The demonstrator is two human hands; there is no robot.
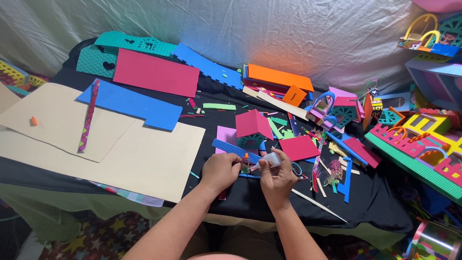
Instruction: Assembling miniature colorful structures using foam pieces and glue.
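Head view looks down on a black-covered table point(269, 202) crowded with foam craft pieces. The left hand point(220, 171) is curled, knuckles up, fingers pinched on a small foam piece point(245, 167) with an orange tip, held just above the cloth. The right hand point(278, 179) is closed around a small white glue bottle point(270, 160), tilted so its nozzle points left at that piece, nearly touching it. Both forearms come up from the near table edge, close together. A blue textured strip point(233, 149) lies just beyond the left knuckles, with a small house with a pink roof point(252, 127) right behind it. Blue-handled scissors point(297, 169) sit just beside the right hand, and a pink square point(299, 147) lies beyond them. To the left, large beige sheets point(144, 163) give flat open room; to the right, scraps, sticks and a row of coloured house fronts on a green base point(418, 144) crowd the space.
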